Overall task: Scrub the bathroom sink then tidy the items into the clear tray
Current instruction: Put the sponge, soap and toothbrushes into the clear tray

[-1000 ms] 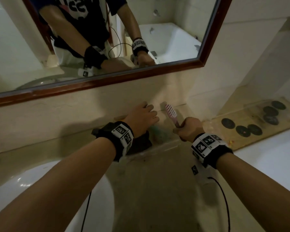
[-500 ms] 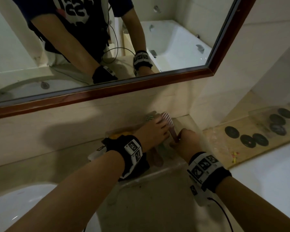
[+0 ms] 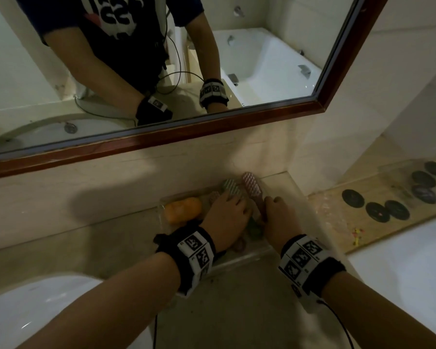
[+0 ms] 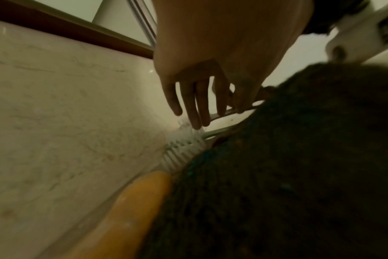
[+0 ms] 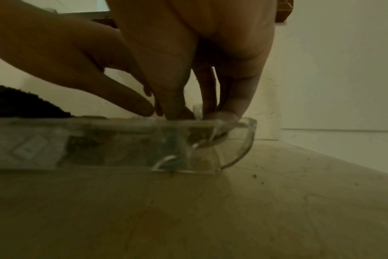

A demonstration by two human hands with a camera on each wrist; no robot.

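Observation:
A clear tray (image 3: 249,256) sits on the counter against the wall. It holds an orange bar (image 3: 184,210), a green toothbrush (image 3: 230,187) and a dark scrub pad (image 4: 299,157). My left hand (image 3: 230,199) lies over the tray with straight fingers (image 4: 195,106) touching white bristles (image 4: 182,149). My right hand (image 3: 269,204) pinches the handle of the pink toothbrush (image 3: 252,185), whose head lies at the tray's far right corner. In the right wrist view my right hand (image 5: 188,108) reaches over the tray's rim (image 5: 122,122).
The white sink (image 3: 35,311) curves at lower left. A wood-framed mirror (image 3: 161,137) hangs above the counter. A board with several dark discs (image 3: 388,205) lies to the right, beside a white bathtub edge (image 3: 413,260).
My right hand has brought the pink toothbrush down from upright in the air into the tray. My left hand has slid forward over the tray onto the green toothbrush.

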